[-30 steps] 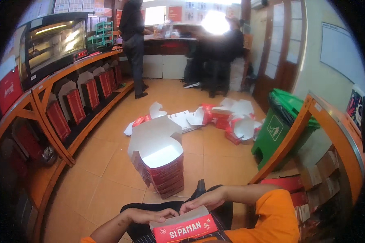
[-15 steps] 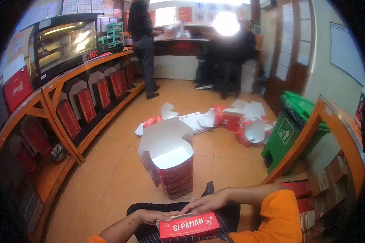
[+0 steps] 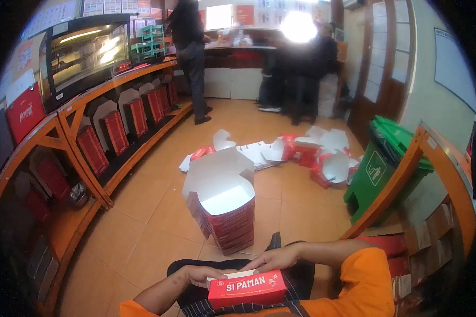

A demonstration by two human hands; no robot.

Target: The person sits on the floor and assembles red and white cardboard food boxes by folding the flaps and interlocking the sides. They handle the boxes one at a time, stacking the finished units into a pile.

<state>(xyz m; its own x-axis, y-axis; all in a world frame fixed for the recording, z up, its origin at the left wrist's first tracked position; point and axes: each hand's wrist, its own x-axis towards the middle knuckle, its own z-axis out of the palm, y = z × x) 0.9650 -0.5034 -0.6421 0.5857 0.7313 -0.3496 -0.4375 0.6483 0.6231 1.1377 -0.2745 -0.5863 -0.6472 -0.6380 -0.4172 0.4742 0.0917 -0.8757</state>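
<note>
The floor [image 3: 143,211] is orange-brown tile, running from the person's lap out to a counter at the far wall, where people stand in strong backlight that washes out their upper halves. Along the left wall a wooden shelf [image 3: 90,105] with slanted braces carries rows of upright red and white cartons, with a lit glass display case [image 3: 84,53] above it. A stack of nested open cartons [image 3: 225,211] stands on the floor just ahead of the person's knees, its white flaps raised, and a scatter of flat and half-folded cartons [image 3: 301,153] lies farther out, near a green bin [image 3: 386,164]. At the lower edge both hands grasp a red box [image 3: 247,288] held over the lap: the left hand [image 3: 198,274] grips its left end from behind, and the right hand [image 3: 274,260] lies over its top edge with fingers spread. Only the box's front face shows; its back and underside are hidden, and the forearms in orange sleeves are cut off by the frame. On the right a wooden rack [image 3: 433,174] holding brown cartons bends into the dark rim and is hard to read. Open tile lies between the stack and the left shelf, and between the stack and the bin.
</note>
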